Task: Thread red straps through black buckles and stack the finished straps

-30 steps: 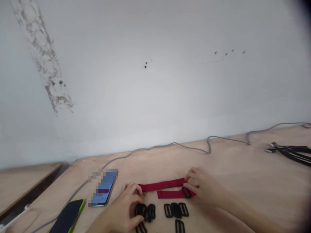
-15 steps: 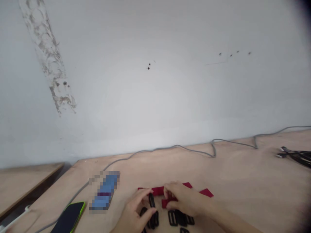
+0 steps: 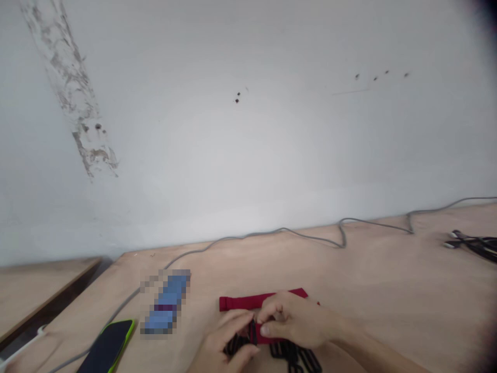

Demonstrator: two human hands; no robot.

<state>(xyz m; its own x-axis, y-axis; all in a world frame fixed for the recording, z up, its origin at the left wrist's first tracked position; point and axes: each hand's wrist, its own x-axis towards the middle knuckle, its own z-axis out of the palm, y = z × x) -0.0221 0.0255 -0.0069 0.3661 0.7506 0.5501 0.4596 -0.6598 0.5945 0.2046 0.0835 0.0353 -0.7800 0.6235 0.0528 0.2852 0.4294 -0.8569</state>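
My left hand is closed around a black buckle piece, its fingers and thumb on either side of it. Between the thumb and fingers of my right hand is the end of a red strap, which touches the black piece. Whether the strap passes through the piece cannot be made out. A second stretch of red strap lies on the table behind both hands. More black buckles are below my right hand, and further black parts are partly hidden by my left hand.
On the wooden table, a phone with a green edge and a blurred blue item lie at left. A grey cable runs along the wall. Black cables sit at far right.
The black piece and the red strap end have come together between my hands. My left hand has moved slightly right. The view has shifted a little.
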